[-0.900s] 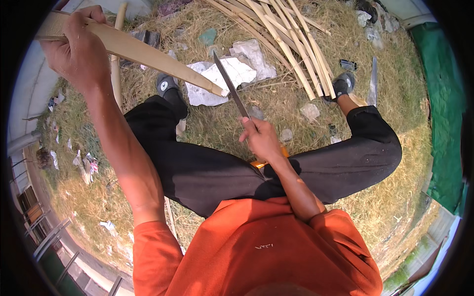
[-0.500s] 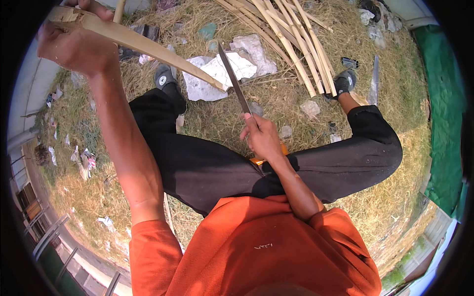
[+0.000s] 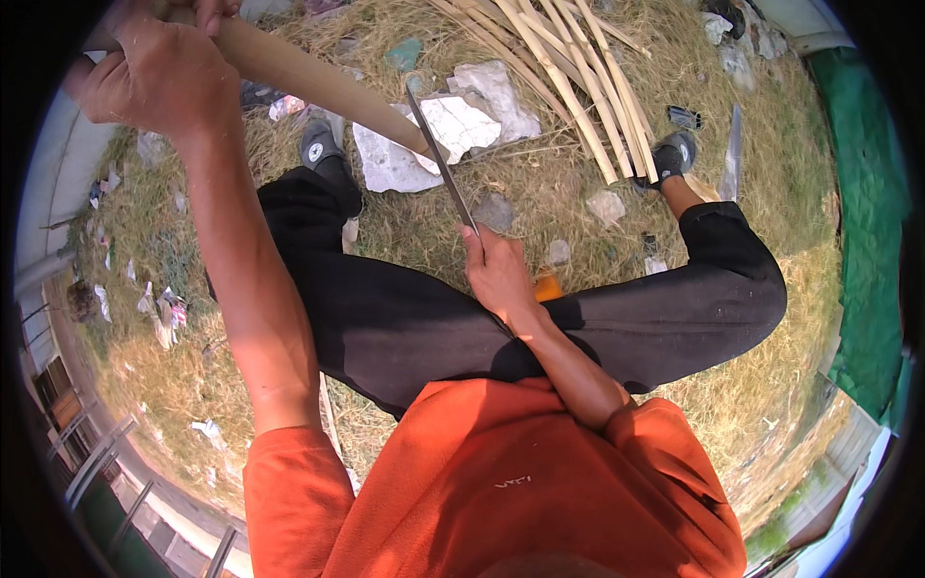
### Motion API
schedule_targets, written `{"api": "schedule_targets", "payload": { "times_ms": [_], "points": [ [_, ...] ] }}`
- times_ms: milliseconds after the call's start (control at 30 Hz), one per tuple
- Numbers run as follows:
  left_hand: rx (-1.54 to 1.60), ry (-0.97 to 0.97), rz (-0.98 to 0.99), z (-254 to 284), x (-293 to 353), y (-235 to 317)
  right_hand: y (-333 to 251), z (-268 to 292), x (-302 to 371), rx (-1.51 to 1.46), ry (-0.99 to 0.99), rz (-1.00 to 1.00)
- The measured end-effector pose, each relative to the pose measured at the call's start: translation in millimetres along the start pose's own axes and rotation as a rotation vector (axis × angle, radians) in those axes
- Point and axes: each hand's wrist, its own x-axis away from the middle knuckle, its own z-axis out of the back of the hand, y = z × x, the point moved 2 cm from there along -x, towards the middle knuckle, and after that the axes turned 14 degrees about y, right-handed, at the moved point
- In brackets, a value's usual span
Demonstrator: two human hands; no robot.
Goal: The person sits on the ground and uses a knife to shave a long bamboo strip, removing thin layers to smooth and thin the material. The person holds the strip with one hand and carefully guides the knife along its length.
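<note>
My left hand (image 3: 178, 82) is closed round a thick, tapering wooden stick (image 3: 323, 89) at the upper left. Fingers show beyond the stick at the top edge; whose they are I cannot tell. The stick slants down to the right, its narrow end over white stone slabs (image 3: 381, 159). In the middle, my right hand (image 3: 501, 270) grips a long, narrow-bladed knife (image 3: 446, 169) whose handle is hidden in the fist. The blade points up and left, crossing the narrow end of the stick in view. Whether they touch I cannot tell.
Long peeled sticks (image 3: 578, 82) lie in a pile beyond my right foot (image 3: 672, 154). A clear, blade-shaped strip (image 3: 734, 154) is to its right. Small stones (image 3: 607, 207) and litter (image 3: 164, 313) dot the dry grass. A green sheet (image 3: 867, 231) stands along the right side.
The wooden stick has turned, now showing a rounded side instead of a flat pale face. My left hand shifted slightly up and right. The knife blade swung left to the stick's narrow end.
</note>
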Motion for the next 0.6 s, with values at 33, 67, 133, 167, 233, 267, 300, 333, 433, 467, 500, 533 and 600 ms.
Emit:
{"api": "schedule_targets", "payload": {
  "times_ms": [33, 67, 133, 167, 233, 267, 300, 333, 433, 467, 500, 533, 600],
  "points": [
    [-0.005, -0.006, -0.005, 2, -1, -1, 10, -1, -4, 0.064, -0.003, 0.036],
    [0.014, -0.016, 0.009, 4, -2, -2, 18, -2, -6, 0.129, -0.006, 0.072],
    [0.061, -0.037, 0.060, 9, -1, 1, 6, 9, -7, 0.096, 0.014, 0.055],
    [0.063, -0.039, 0.049, 9, 1, 2, 3, 12, -7, 0.080, 0.024, 0.046],
    [0.032, -0.036, -0.019, -2, 10, 12, 10, 7, -4, 0.132, 0.003, 0.056],
    [0.007, -0.015, -0.040, -6, 15, 16, 14, 5, -2, 0.158, -0.008, 0.062],
    [-0.017, 0.008, -0.071, -10, 17, 20, 15, 4, -4, 0.157, -0.009, 0.057],
    [-0.035, 0.046, -0.065, -10, 20, 23, 16, 5, -4, 0.156, -0.010, 0.052],
    [0.013, -0.010, -0.014, -5, 14, 20, 0, 10, -1, 0.052, 0.109, 0.140],
    [0.016, -0.023, -0.011, -3, 14, 20, -6, 12, 2, 0.000, 0.168, 0.185],
    [0.019, -0.039, -0.009, -4, 13, 21, 10, 5, 0, 0.098, 0.121, 0.171],
    [-0.005, -0.022, -0.026, -7, 16, 24, 41, -7, -2, 0.195, 0.076, 0.154],
    [-0.043, 0.015, -0.029, -9, 21, 29, 56, -5, -6, 0.296, 0.012, 0.108]
  ]
}}
